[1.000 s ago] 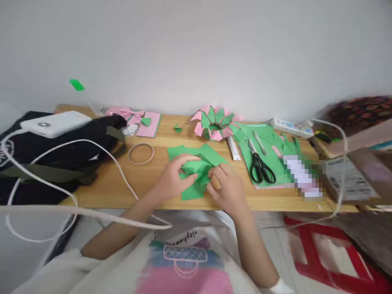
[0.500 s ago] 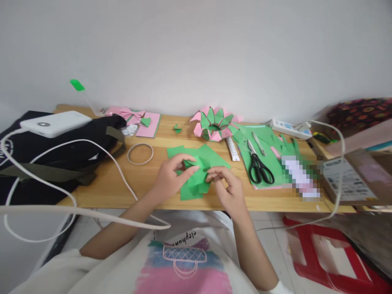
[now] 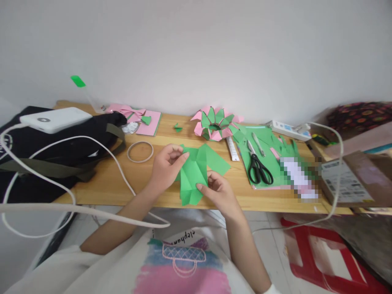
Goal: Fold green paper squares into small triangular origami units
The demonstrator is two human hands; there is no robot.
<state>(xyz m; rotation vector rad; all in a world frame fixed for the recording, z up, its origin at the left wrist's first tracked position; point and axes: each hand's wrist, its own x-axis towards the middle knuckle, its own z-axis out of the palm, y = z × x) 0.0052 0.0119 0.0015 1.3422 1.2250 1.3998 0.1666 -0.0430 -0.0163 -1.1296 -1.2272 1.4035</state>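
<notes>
My left hand (image 3: 168, 165) and right hand (image 3: 221, 189) pinch opposite edges of a creased, angular green sheet (image 3: 193, 170) over the grainy wooden bench (image 3: 142, 173), nearer me than the spiky pink-and-green paper ring (image 3: 226, 121).

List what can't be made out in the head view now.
All in the head view:
- Right hand: some fingertips, hidden by the creased green paper or the hand itself.
- Flat green sheet: partly covered by that paper.
- Pale item: details masked by pixelation.
- Box label: print too small, blurred.
- Black bag: cut off by the left edge.
</notes>
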